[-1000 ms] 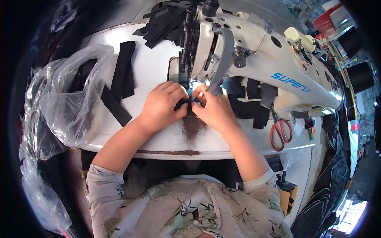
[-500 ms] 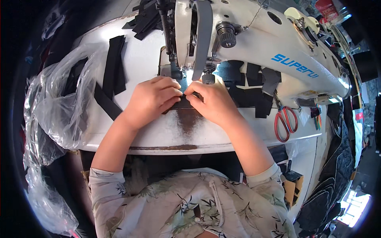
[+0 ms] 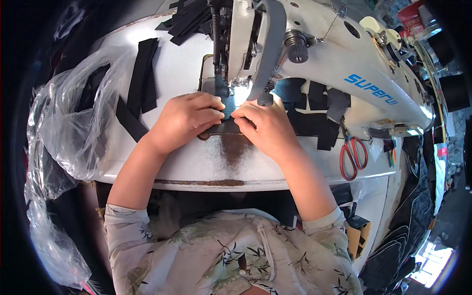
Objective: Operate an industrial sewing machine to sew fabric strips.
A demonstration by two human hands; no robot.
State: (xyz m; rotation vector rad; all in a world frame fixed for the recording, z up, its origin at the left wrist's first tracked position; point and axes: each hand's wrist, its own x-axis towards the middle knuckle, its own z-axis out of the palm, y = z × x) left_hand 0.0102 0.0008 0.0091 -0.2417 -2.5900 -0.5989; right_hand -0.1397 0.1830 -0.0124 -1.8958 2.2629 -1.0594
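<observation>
Guiding of cloth at a sewing machine, viewed from above. The dark blue cloth (image 3: 228,109) lay between the two hands, just in front of the brightly lit needle area (image 3: 241,96) of the white sewing machine (image 3: 324,54). The left grip (image 3: 189,118) rested at the cloth's left side and the right grip (image 3: 268,123) at its right, each with thumb and fingers bent toward one another; whether the cloth was pinched between them or merely pressed flat could not be told. A ribbed knob (image 3: 265,100) partly screened the right grip. Good practice here, it was judged, called for light, even pressure from both sides, so that the cloth would lie flat and run straight without being dragged. The fingertips, close to the needle area, were best placed in front of it and to its sides. The loose dark pieces (image 3: 314,123) beside the right grip, and the red-handled scissors (image 3: 350,141) farther right on the white counter (image 3: 187,167), were best avoided by the forearm, since a knock could have pulled the cloth askew.
</observation>
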